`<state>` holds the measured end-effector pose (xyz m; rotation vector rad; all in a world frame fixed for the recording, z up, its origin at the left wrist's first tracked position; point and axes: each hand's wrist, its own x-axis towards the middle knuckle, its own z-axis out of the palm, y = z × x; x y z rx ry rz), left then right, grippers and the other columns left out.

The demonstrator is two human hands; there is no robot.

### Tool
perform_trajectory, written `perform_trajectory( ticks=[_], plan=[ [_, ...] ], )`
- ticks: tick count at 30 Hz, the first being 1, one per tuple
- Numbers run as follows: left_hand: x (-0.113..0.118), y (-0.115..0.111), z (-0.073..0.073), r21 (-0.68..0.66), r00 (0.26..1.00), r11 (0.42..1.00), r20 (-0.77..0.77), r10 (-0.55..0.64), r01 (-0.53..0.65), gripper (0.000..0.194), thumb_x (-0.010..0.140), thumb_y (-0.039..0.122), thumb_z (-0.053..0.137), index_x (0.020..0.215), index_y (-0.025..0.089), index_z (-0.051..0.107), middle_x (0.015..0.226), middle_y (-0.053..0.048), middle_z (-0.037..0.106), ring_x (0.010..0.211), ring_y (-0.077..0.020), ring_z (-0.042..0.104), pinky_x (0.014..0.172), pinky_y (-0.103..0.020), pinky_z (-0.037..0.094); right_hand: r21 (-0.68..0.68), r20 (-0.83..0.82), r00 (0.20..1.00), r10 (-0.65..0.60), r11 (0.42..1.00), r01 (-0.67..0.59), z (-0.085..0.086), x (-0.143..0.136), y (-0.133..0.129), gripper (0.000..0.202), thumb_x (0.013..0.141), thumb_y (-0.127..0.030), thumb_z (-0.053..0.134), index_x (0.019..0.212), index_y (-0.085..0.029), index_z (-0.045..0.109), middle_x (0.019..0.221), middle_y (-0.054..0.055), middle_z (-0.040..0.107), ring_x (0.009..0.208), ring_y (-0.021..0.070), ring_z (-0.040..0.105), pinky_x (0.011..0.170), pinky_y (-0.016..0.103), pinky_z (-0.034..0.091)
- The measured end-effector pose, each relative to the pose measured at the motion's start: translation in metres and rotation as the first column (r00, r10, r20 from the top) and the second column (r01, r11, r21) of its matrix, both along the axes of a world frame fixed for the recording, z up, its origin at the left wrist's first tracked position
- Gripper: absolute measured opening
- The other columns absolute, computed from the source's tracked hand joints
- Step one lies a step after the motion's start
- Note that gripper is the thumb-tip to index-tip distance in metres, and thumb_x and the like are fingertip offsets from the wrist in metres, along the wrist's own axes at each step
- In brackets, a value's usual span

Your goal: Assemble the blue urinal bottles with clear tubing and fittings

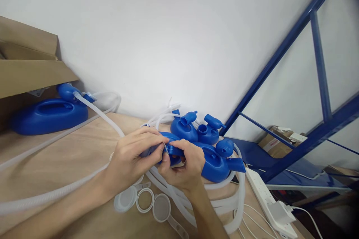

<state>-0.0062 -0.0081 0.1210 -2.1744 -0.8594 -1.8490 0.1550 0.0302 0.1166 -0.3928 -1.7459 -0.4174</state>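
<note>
Both of my hands meet near the centre, over the hoses. My right hand is closed on a blue plastic part. Pinched against that part's left end are the fingers of my left hand, with a thin pale strip at the fingertips. My fingers cover most of the part, so its full shape is hidden. Just right of my right hand lies a blue urinal bottle with a handle opening. Clear caps and rings, among them a white ring, lie below my hands.
Behind stand more blue bottles. Another blue bottle with a hose lies by a cardboard box at left. Translucent hoses loop across the table. A power strip and blue metal frame are at right.
</note>
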Motion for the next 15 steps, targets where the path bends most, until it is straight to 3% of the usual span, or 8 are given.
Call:
perform_trajectory(
  ticks=[6, 15],
  plan=[
    [-0.0017, 0.0028, 0.0019, -0.048, 0.995, 0.998, -0.086, -0.044, 0.04, 0.016, 0.096, 0.008, 0.061, 0.105, 0.017, 0.069, 0.094, -0.004, 0.077, 0.094, -0.0151, 0.073, 0.085, -0.024, 0.059, -0.092, -0.01, 1.0, 0.024, 0.995, -0.025, 0.0004, 0.0034, 0.0002, 0.016, 0.082, -0.023, 0.06, 0.096, -0.025, 0.054, 0.067, -0.001, 0.067, 0.051, 0.0153, 0.062, 0.05, 0.028, 0.048],
    [0.0024, -0.0048, -0.0003, -0.101, 1.0, 0.995, -0.027, -0.014, 0.011, 0.015, 0.098, 0.009, 0.061, 0.103, 0.02, 0.069, 0.092, 0.0, 0.075, 0.097, -0.0121, 0.067, 0.09, -0.02, 0.055, -0.229, -0.105, 0.983, 0.153, 0.958, -0.174, -0.0082, 0.002, -0.0047, 0.019, 0.079, -0.019, 0.062, 0.096, -0.025, 0.057, 0.072, -0.001, 0.068, 0.057, 0.0148, 0.062, 0.053, 0.027, 0.05]
  ],
)
